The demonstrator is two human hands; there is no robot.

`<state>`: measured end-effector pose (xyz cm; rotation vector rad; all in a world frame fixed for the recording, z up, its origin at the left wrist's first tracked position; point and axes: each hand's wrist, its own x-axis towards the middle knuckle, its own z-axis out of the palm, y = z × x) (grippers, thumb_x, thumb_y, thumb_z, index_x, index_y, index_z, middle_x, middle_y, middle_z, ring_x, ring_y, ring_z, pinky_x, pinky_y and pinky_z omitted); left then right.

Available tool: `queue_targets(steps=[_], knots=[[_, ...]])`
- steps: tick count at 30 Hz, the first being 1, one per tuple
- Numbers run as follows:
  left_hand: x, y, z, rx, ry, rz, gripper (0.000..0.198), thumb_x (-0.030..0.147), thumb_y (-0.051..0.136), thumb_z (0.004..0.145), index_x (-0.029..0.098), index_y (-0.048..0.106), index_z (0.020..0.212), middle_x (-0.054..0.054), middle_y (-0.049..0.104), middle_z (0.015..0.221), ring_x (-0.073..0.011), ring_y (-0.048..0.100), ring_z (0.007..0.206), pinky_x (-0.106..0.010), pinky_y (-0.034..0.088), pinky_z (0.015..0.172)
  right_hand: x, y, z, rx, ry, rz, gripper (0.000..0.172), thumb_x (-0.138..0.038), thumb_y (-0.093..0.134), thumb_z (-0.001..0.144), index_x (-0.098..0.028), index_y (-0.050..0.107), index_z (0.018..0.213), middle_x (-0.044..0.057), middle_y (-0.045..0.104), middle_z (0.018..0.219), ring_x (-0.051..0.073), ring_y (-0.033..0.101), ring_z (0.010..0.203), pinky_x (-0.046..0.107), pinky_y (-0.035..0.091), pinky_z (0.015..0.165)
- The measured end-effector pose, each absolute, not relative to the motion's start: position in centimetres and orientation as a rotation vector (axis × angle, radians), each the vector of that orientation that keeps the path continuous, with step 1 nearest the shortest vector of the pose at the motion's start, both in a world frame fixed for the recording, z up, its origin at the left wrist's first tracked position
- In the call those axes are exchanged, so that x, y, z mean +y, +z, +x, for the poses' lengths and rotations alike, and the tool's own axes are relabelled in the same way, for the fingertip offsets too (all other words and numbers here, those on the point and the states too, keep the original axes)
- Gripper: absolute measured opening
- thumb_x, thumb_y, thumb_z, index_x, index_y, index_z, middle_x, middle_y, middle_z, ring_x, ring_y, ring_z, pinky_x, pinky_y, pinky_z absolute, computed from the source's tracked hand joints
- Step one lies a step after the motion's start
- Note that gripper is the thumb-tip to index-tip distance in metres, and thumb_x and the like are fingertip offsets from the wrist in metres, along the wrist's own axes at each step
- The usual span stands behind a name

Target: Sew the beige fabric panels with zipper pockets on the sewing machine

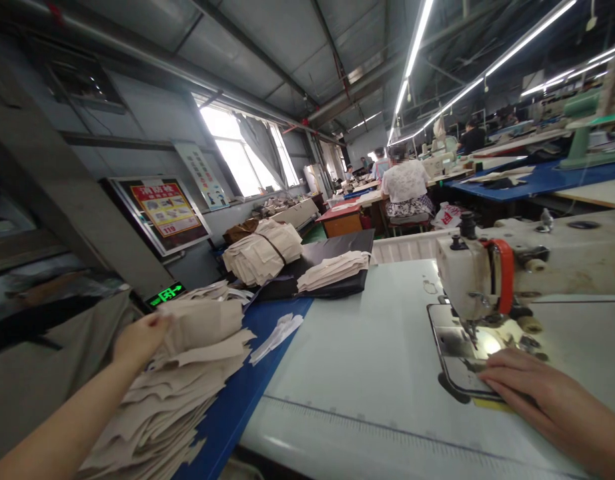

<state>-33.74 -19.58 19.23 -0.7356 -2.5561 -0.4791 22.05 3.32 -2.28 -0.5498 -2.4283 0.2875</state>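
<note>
My left hand (143, 339) is out to the left, its fingertips pinched on the edge of a beige fabric piece (205, 323). That piece is lifted and curved over a tall, uneven stack of similar cut pieces (162, 407). My right hand (530, 387) rests on the bed of a sewing machine (467, 273), its fingers stretched out beside the metal needle plate (450, 340), just in front of the lit needle area. No item shows in the right hand, though its underside is hidden. Something pale lies under the lamp and cannot be made out.
A pale table (337, 347) with a printed ruler edge (367, 427) adjoins a blue surface (227, 407). On it are white scraps (277, 337). Behind lie a tied fabric bundle (262, 253) and a smaller beige pile (335, 271) on black material. A seated person (405, 180) is farther back.
</note>
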Motion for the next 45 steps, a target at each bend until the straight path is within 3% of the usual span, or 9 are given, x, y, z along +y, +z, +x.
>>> queue_targets(steps=[4, 9, 16, 20, 23, 27, 37, 41, 45], knots=[[-18.8, 21.8, -32.6, -2.381, -0.515, -0.386, 0.039, 0.032, 0.037, 0.088, 0.009, 0.068, 0.099, -0.015, 0.072, 0.089, -0.0317, 0.067, 0.093, -0.037, 0.052, 0.078, 3.4, -2.5, 22.0, -2.419, 0.309, -0.554, 0.03, -0.033, 0.046, 0.1, -0.025, 0.075, 0.094, 0.006, 0.072, 0.093, 0.02, 0.07, 0.085, 0.03, 0.057, 0.075], [-15.7, 21.0, -27.2, -2.081, -0.534, -0.876, 0.044, 0.037, 0.037, 0.096, 0.016, 0.063, 0.125, -0.006, 0.072, 0.122, -0.023, 0.065, 0.111, -0.035, 0.048, 0.097, 3.2, -2.0, 21.8, -2.444, 0.386, -0.585, 0.032, -0.033, 0.043, 0.102, -0.024, 0.073, 0.094, 0.007, 0.07, 0.093, 0.021, 0.067, 0.087, 0.032, 0.055, 0.078], [-11.8, 6.0, -11.3, -1.233, -0.092, -2.06, 0.05, 0.0, 0.028, 0.091, 0.011, 0.064, 0.123, -0.011, 0.074, 0.116, -0.0167, 0.072, 0.103, -0.025, 0.054, 0.087, 2.8, -0.8, 21.5, -2.466, 0.366, -0.612, 0.033, -0.025, 0.04, 0.102, -0.019, 0.07, 0.088, 0.008, 0.068, 0.089, 0.021, 0.063, 0.085, 0.033, 0.05, 0.078], [-11.3, -0.1, -4.7, -1.077, -0.139, -2.271, 0.035, 0.02, 0.039, 0.099, 0.014, 0.067, 0.119, -0.011, 0.076, 0.113, -0.022, 0.072, 0.105, -0.027, 0.058, 0.084, 3.0, -0.6, 21.3, -2.469, 0.298, -0.638, 0.029, -0.018, 0.045, 0.099, -0.018, 0.069, 0.082, 0.007, 0.067, 0.084, 0.02, 0.061, 0.084, 0.031, 0.049, 0.079], [-10.6, 0.1, -3.9, -1.085, -0.24, -2.304, 0.042, 0.042, 0.042, 0.101, 0.015, 0.069, 0.117, -0.01, 0.077, 0.11, -0.0231, 0.074, 0.098, -0.027, 0.061, 0.077, 3.2, -0.7, 21.2, -2.482, 0.261, -0.68, 0.025, -0.017, 0.05, 0.097, -0.018, 0.069, 0.082, 0.006, 0.067, 0.086, 0.02, 0.06, 0.085, 0.031, 0.048, 0.081], [-9.3, 1.7, -5.0, -1.207, -0.292, -2.334, 0.04, 0.039, 0.042, 0.102, 0.017, 0.066, 0.125, -0.007, 0.073, 0.122, -0.0192, 0.073, 0.103, -0.025, 0.06, 0.086, 3.1, -0.4, 21.2, -2.49, 0.235, -0.698, 0.024, -0.016, 0.051, 0.097, -0.018, 0.07, 0.083, 0.006, 0.067, 0.084, 0.02, 0.059, 0.085, 0.031, 0.048, 0.079], [-5.4, 2.0, -1.3, -2.129, -0.069, -2.481, 0.056, 0.038, 0.046, 0.099, 0.016, 0.043, 0.15, -0.014, 0.036, 0.158, -0.0298, 0.034, 0.146, -0.052, 0.031, 0.118, 0.6, 0.7, 20.4, -2.532, 0.281, -0.334, 0.028, -0.019, 0.045, 0.099, -0.016, 0.07, 0.111, 0.011, 0.072, 0.104, 0.023, 0.064, 0.099, 0.037, 0.049, 0.096], [-4.9, 1.6, -0.8, -2.089, -0.264, -2.451, 0.051, 0.038, 0.049, 0.098, 0.017, 0.05, 0.145, -0.014, 0.04, 0.157, -0.0283, 0.036, 0.146, -0.051, 0.032, 0.118, 0.7, 0.0, 20.4, -2.584, 0.307, -0.333, 0.027, -0.018, 0.048, 0.097, -0.02, 0.072, 0.109, 0.008, 0.074, 0.104, 0.023, 0.067, 0.101, 0.038, 0.05, 0.099], [-6.4, 1.8, -6.2, -1.943, -0.538, -2.352, 0.037, 0.025, 0.048, 0.096, 0.021, 0.064, 0.129, -0.01, 0.06, 0.141, -0.0213, 0.054, 0.132, -0.043, 0.043, 0.112, 0.8, -0.3, 20.5, -2.583, 0.239, -0.336, 0.029, -0.018, 0.048, 0.097, -0.022, 0.072, 0.112, 0.006, 0.075, 0.107, 0.022, 0.069, 0.103, 0.035, 0.053, 0.098]])
